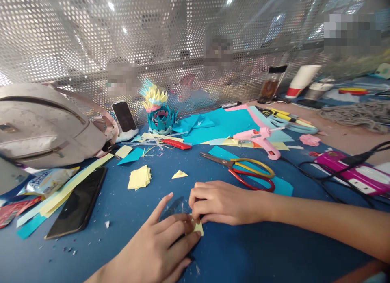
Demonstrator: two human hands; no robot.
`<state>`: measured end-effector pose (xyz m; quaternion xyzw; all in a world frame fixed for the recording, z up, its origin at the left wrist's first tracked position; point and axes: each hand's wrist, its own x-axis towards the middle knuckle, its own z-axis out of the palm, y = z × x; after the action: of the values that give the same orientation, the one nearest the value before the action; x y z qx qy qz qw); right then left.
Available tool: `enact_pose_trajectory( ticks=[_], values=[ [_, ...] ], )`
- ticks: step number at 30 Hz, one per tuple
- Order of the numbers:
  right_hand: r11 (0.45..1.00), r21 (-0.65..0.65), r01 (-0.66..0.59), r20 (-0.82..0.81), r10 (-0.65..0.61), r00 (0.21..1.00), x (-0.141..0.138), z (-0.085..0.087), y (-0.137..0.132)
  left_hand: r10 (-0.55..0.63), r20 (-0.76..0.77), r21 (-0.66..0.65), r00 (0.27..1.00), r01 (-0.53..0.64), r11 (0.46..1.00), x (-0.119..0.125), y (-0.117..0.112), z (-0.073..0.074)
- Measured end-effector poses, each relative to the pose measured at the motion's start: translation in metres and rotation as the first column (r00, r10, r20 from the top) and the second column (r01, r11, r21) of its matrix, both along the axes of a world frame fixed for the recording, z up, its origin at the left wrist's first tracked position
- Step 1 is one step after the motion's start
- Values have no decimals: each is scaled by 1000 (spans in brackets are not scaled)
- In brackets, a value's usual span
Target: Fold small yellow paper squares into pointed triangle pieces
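Note:
A small pale-yellow paper piece (198, 227) lies on the blue tabletop, partly hidden by fingers. My left hand (160, 242) holds it down, fingertips on its left side and one finger raised away. My right hand (219, 201) comes in from the right, its fingers curled in a pinch at the paper's upper edge. Beyond my hands sit one folded yellow triangle (179, 174) and a stack of yellow paper squares (139, 177). Scissors (240, 168) with red and yellow handles lie partly open just past my right hand.
A pink glue gun (258, 140) rests behind the scissors, near a purple power strip (355, 173). Blue paper sheets (225, 124), a red cutter (176, 144) and a folded-paper model (160, 112) are farther back. A dark phone (77, 205) and backpack (48, 128) occupy the left.

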<state>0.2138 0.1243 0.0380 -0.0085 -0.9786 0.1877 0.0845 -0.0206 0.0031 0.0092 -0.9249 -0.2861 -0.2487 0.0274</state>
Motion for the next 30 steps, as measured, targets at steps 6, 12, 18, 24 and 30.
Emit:
enact_pose_trajectory(
  ticks=[6,12,18,24,30],
  values=[
    [1000,-24,-20,14,21,1000,0,1,2,-2,-25,1,1000,2,1000,0,-1,0],
    [977,-106,184,98,-174,980,-3,0,-9,-8,-51,7,999,8,1000,0,0,1],
    [967,-135,216,118,-201,973,-1,-1,-13,-7,-62,0,998,7,1000,-1,-1,2],
    [969,-104,223,106,-213,971,-2,-4,-14,-8,-66,6,998,9,1000,-1,0,0],
    [974,-120,191,72,-183,980,-1,-7,-11,-8,-74,9,997,9,1000,0,-1,-1]
  ],
)
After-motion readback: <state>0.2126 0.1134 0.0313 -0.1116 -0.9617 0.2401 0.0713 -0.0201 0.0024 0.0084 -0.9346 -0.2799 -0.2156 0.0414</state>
